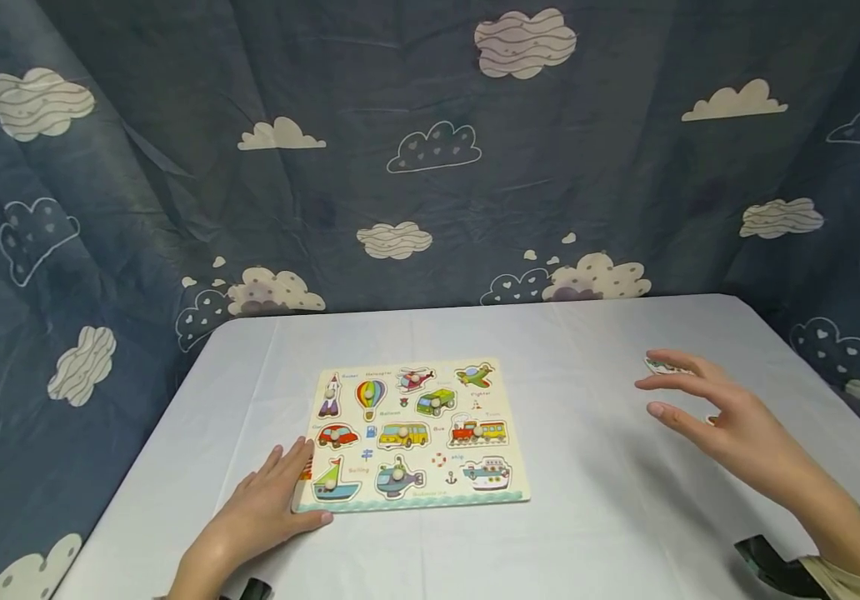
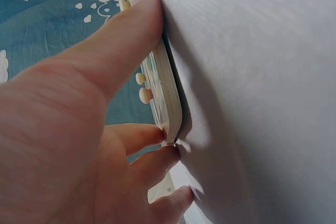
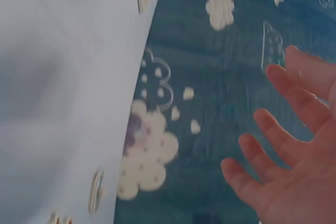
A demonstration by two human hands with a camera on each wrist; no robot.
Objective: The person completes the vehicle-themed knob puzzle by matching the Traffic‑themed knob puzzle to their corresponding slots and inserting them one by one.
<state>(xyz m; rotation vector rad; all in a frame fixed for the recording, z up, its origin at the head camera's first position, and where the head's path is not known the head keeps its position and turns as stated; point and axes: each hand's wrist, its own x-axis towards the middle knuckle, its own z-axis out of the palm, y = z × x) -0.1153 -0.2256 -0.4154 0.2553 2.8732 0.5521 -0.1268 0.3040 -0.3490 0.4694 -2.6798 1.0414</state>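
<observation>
A wooden peg puzzle board (image 1: 415, 433) with printed vehicles lies flat on the table. My left hand (image 1: 261, 508) rests at its near left corner, fingers extended along the left edge and thumb by the front edge. Round pegs (image 2: 145, 95) stick up from the board in the left wrist view. My right hand (image 1: 737, 425) hovers over the right part of the table, thumb apart from the fingers, holding nothing. Behind its fingertips a small puzzle piece (image 1: 655, 365) shows partly. Another piece (image 1: 712, 419) is mostly hidden by this hand.
A white cloth covers the table (image 1: 550, 533). Dark blue cloud-patterned fabric (image 1: 430, 83) hangs behind and beside it. In the right wrist view, a loose piece (image 3: 95, 191) lies near the table's edge, with others cut off at the bottom.
</observation>
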